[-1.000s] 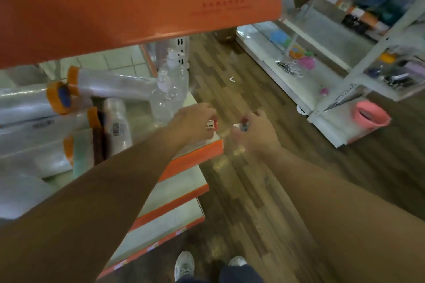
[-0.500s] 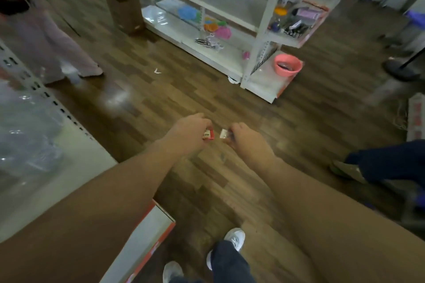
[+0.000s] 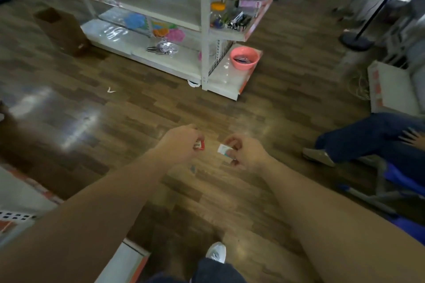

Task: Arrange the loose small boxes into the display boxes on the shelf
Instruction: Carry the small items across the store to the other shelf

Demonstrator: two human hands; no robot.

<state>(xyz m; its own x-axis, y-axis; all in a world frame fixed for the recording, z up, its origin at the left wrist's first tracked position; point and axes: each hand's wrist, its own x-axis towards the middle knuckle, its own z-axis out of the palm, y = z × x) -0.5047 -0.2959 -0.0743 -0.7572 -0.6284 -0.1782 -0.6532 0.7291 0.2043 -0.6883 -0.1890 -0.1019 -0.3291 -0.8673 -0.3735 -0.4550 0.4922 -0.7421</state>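
Note:
My left hand is closed around a small red and white box, whose end pokes out by the thumb. My right hand pinches a small white box with a teal stripe between thumb and fingers. Both hands hover side by side over the wooden floor, a short gap between the two boxes. No display boxes can be made out in this view.
A white and orange shelf unit stands ahead with a pink basin on its base. A brown carton sits at its left. Another person's legs are at the right. The near shelf's edge is at lower left.
My view has swung right, away from the near shelf with the plastic rolls, toward the open aisle. My hands have stayed together in front of me, and each has kept hold of its box.

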